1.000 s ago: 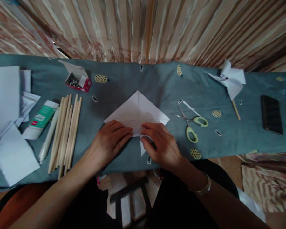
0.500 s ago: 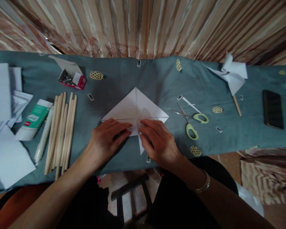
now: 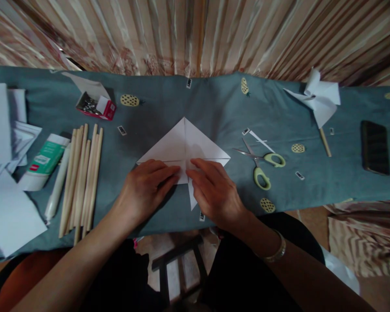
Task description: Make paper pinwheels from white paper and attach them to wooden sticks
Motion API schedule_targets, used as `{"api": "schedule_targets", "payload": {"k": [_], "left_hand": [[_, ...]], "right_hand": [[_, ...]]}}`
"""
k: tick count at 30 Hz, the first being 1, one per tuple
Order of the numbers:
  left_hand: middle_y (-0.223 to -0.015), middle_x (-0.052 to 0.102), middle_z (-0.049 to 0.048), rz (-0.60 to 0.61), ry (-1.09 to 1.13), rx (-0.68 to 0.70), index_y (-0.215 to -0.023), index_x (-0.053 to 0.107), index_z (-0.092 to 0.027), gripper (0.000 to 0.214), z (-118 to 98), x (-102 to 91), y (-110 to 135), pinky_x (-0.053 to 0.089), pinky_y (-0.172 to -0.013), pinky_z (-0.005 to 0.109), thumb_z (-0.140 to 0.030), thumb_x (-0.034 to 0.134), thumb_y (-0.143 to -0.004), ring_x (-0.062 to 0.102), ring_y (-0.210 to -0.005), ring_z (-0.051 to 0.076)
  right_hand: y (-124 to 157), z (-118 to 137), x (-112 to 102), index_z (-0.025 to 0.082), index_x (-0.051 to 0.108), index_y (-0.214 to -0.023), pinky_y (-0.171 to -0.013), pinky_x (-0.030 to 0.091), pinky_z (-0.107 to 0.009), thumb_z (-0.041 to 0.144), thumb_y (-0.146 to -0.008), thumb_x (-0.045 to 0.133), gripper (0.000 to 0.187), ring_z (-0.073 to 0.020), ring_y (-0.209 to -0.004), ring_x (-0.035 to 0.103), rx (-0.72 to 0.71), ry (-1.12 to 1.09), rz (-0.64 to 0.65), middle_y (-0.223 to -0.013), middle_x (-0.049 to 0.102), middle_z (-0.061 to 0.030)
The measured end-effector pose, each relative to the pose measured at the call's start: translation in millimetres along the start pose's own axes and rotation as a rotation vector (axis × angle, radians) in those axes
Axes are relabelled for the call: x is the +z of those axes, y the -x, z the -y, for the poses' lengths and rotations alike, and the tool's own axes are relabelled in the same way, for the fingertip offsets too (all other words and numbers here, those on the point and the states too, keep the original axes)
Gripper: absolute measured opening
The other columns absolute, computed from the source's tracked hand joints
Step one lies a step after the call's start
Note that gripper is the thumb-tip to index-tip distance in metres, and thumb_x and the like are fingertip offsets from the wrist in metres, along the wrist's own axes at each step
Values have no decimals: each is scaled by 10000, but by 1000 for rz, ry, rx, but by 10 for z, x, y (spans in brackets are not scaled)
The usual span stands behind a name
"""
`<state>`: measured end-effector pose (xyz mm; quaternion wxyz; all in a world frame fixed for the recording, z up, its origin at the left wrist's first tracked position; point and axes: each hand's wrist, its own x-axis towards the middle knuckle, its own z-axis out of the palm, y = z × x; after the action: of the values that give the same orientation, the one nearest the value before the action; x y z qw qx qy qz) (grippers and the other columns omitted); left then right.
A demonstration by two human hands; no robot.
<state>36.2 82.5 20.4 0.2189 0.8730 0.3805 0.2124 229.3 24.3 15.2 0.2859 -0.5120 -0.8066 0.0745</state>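
Note:
A square sheet of white paper (image 3: 185, 138) lies cornerwise on the table, with drawn or cut lines running in from its corners. On its near left side, my left hand (image 3: 147, 182) has the fingers drawn together on the paper by the middle. My right hand (image 3: 214, 186) grips the near right part, thumb and fingertips close to the center. A narrow flap (image 3: 192, 197) of the paper sticks out toward me under the right hand. Scissors (image 3: 256, 159) with light green handles lie partly spread, right of the paper, beside thin paper strips (image 3: 261, 141).
Left are wooden sticks (image 3: 82, 177), a green-and-white tube (image 3: 45, 158), a slim white tube (image 3: 56, 186), white papers (image 3: 14, 216) and a red-and-white box of metal pieces (image 3: 95, 104). A paper pinwheel (image 3: 321, 99) and a phone (image 3: 375, 147) lie right on the cloth.
My right thumb and fingers have closed nearer to the paper's center. The left hand stays almost still, and the view has shifted slightly.

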Motion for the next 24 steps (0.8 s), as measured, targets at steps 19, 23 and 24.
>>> {"api": "schedule_targets", "payload": {"k": [19,23,24], "left_hand": [[-820,700,78,42,-57,63,-987,714,-147,272,49,13,-26,514,-665,305,-271,474,-958,645,-743,187],[-827,701,63,40,-65,36,-1001,712,-171,285,41,10,-28,507,-664,295,-289,456,-962,643,-739,178],[-828,701,63,40,-66,32,-1001,713,-172,290,39,9,-27,508,-668,297,-294,452,-962,643,-739,179]], "right_hand": [[-84,4,93,61,592,-1221,-1049,466,-427,72,-922,397,357,-273,-1201,495,30,99,111,-1328,535,-191],[-80,13,105,85,582,-1231,-1057,456,-450,88,-921,401,359,-286,-1214,489,48,92,133,-1350,517,-187],[-79,16,108,101,575,-1241,-1057,456,-458,87,-919,401,366,-288,-1219,486,61,86,141,-1355,515,-179]]}}
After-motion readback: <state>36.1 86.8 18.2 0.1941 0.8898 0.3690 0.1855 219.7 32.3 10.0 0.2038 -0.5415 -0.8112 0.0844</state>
